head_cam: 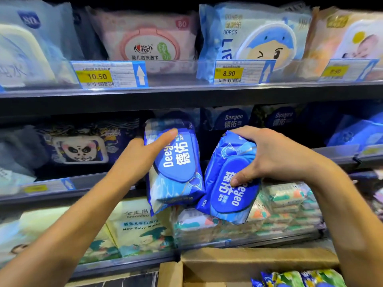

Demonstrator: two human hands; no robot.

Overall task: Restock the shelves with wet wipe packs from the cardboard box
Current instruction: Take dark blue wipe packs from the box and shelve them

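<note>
A: What's on the left?
B: The left hand (143, 154) has its fingers closed around 1 blue pack (176, 168), upright before the middle shelf (331, 157).
A: And right?
B: The right hand (275, 154) clasps a second blue pack (226, 183), tilted, above the cardboard box (248, 264).

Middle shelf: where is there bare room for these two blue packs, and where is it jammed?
A dark gap opens on the middle shelf between the panda pack and the Deeyeo packs at the back, behind the pack in the left hand and the pack in the right hand. Top shelf and bottom row look packed full.
</note>
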